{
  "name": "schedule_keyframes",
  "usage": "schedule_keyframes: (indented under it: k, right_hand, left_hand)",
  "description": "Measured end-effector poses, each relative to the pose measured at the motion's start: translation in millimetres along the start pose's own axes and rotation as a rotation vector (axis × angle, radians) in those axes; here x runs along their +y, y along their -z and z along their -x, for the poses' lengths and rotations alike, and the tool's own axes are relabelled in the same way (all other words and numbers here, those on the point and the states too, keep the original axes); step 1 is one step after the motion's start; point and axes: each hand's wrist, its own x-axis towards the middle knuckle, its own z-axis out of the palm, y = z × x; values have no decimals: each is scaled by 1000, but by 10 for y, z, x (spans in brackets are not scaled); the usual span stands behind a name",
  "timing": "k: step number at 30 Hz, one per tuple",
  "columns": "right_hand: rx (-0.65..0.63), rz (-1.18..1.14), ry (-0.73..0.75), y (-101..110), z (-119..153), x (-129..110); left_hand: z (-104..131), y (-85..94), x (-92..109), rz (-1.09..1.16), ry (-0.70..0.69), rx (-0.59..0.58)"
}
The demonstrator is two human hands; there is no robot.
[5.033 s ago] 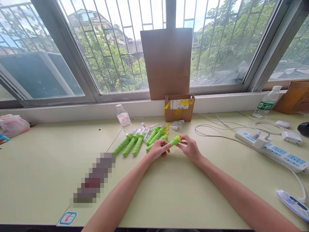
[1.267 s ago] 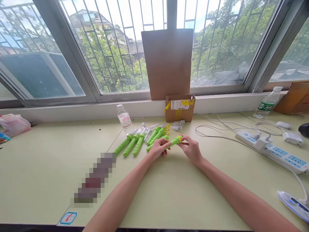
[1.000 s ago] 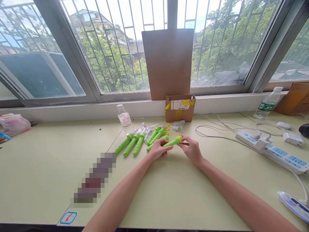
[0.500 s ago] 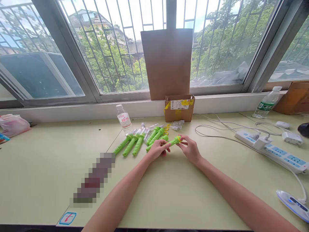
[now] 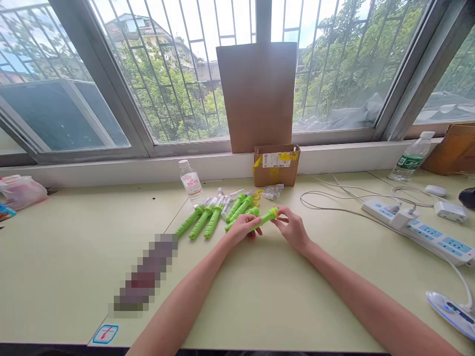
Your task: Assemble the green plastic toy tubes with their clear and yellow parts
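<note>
Between my hands is a green plastic handle [image 5: 266, 218], tilted up toward the right. My left hand [image 5: 242, 229] is closed around its lower part. The fingertips of my right hand [image 5: 292, 228] pinch a yellow ring [image 5: 274, 212] at its upper end. Just beyond my left hand lie more green handles [image 5: 237, 207], partly covered by it. To their left, green handles with clear tubes on their ends [image 5: 202, 222] lie side by side. Loose yellow rings [image 5: 257, 197] and clear plastic parts [image 5: 272, 192] sit behind the handles.
A water bottle [image 5: 191, 183] stands behind the handles, and a small cardboard box [image 5: 275, 170] is against the sill. On the right are a power strip [image 5: 419, 230], cables, another bottle [image 5: 410, 158] and a white device [image 5: 450, 312]. A blurred dark object [image 5: 146, 274] lies left.
Both hands keep their hold with almost no movement. The handle's visible part looks slightly longer beside my left fingers. The view has shifted a little.
</note>
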Motion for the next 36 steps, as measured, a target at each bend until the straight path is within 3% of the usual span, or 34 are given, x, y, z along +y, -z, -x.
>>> schedule_keyframes:
  k: [11,36]
  right_hand:
    - [43,0,44,-6,25,13]
    - [-27,15,11,30,-15,32]
  left_hand:
    - [10,-24,4,-41,-43,101]
    - [-3,-26,4,-65,14,20]
